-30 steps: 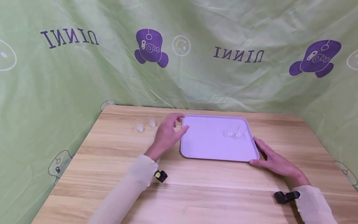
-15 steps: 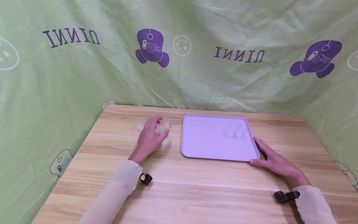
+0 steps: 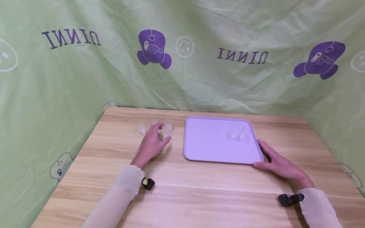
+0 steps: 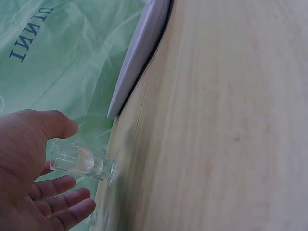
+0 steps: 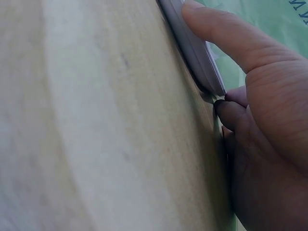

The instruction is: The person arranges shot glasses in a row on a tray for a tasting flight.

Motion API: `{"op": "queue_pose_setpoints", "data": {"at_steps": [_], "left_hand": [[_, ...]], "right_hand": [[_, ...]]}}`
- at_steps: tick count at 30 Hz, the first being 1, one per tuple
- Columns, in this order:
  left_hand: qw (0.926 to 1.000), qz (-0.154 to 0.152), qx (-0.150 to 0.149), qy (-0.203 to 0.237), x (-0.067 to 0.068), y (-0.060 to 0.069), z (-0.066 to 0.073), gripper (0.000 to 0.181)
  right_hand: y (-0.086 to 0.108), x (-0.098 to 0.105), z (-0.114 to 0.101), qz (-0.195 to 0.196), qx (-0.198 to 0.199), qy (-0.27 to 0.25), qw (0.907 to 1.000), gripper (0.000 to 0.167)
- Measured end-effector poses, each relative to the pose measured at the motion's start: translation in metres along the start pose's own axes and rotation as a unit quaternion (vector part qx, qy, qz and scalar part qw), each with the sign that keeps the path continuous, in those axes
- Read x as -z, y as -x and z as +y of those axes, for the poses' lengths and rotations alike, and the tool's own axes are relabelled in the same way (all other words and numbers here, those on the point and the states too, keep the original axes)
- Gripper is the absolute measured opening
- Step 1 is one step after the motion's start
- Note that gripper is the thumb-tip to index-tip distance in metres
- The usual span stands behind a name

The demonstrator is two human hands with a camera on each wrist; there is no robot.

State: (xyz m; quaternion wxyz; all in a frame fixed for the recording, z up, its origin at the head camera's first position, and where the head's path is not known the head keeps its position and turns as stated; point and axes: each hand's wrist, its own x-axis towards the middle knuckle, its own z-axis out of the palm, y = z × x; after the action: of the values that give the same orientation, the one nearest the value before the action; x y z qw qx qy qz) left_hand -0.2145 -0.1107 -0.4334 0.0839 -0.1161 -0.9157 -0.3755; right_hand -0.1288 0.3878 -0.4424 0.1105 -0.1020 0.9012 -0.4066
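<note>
My left hand point(image 3: 151, 144) is spread around a small clear shot glass point(image 3: 164, 133) standing upright on the table. In the left wrist view, the thumb point(image 4: 62, 126) lies just off one side of that glass point(image 4: 79, 159), and the other fingers are on its far side, partly hidden. Beside it stand more shot glasses, including one point(image 3: 168, 123) behind and one point(image 3: 142, 127) to the left. At the near right corner of a lilac tray point(image 3: 211, 142), my right hand point(image 3: 280, 163) rests with thumb and fingers against the rim. Two shot glasses point(image 3: 242, 134) stand close together on the tray's right part.
A wooden table point(image 3: 205, 193) carries everything. Behind it hangs a green printed curtain point(image 3: 199, 85), which also encloses both sides. Each wrist wears a small black camera point(image 3: 148, 183).
My left hand has moved left, away from the tray's left edge, to a glass in the left group, then lowered slightly around it. The right hand has stayed at the tray.
</note>
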Motion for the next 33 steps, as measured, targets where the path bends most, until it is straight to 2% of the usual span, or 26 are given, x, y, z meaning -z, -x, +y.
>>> {"op": "queue_pose_setpoints", "data": {"at_steps": [20, 33], "left_hand": [[0.9983, -0.022, 0.038, 0.038, -0.0032, -0.0051, -0.0068, 0.044], [0.9982, -0.016, 0.033, 0.047, -0.0026, -0.0043, -0.0052, 0.041]], "right_hand": [[-0.0017, 0.0004, 0.0017, 0.003, 0.011, 0.003, 0.9999, 0.104], [-0.0022, 0.0008, 0.0010, 0.004, 0.011, 0.007, 0.9999, 0.104]]}}
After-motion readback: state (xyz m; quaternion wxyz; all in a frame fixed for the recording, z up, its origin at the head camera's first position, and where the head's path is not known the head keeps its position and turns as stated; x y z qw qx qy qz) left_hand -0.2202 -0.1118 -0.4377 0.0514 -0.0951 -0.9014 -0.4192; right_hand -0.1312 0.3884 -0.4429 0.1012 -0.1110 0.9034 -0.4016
